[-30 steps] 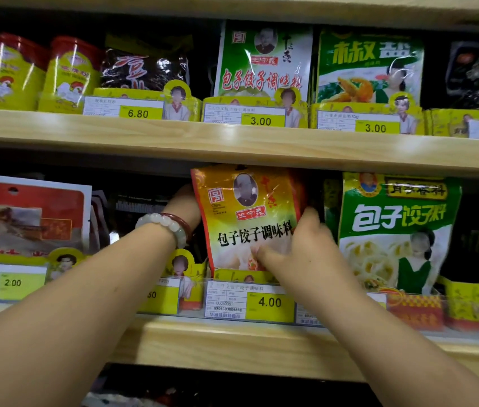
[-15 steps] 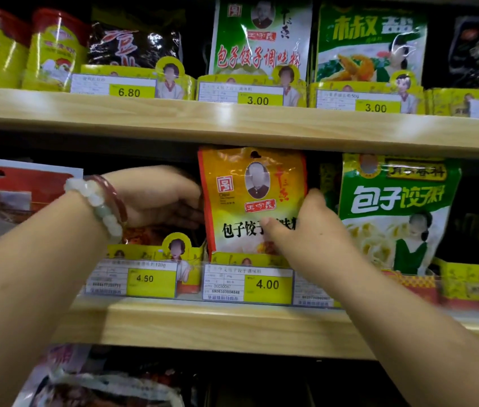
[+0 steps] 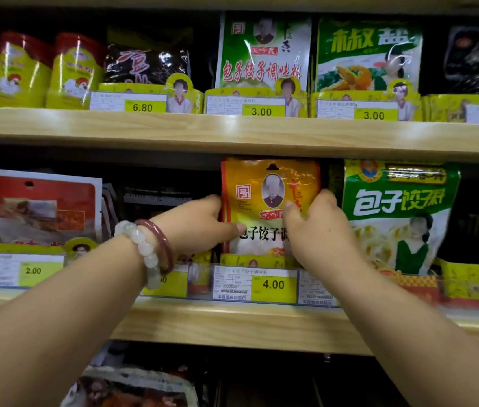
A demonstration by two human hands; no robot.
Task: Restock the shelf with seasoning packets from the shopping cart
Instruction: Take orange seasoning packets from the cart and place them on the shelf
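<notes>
An orange-yellow seasoning packet (image 3: 264,183) stands upright on the middle wooden shelf (image 3: 232,321), behind the 4.00 price tag (image 3: 273,284). My left hand (image 3: 200,224), with two bead bracelets on the wrist, grips the packet's left edge, thumb on its front. Along the right edge, my right hand (image 3: 317,230) holds it with fingers curled over the front. The shopping cart is out of view.
A green dumpling-seasoning bag (image 3: 399,201) stands right of the packet, a red-and-white pack (image 3: 32,207) to the left. The upper shelf (image 3: 232,130) carries yellow tins (image 3: 21,71), a dark packet and green packets. Wrapped goods (image 3: 132,389) lie below.
My left hand has come from the dark gap left of the packet onto its left edge. My right hand has slid higher up the packet's right side.
</notes>
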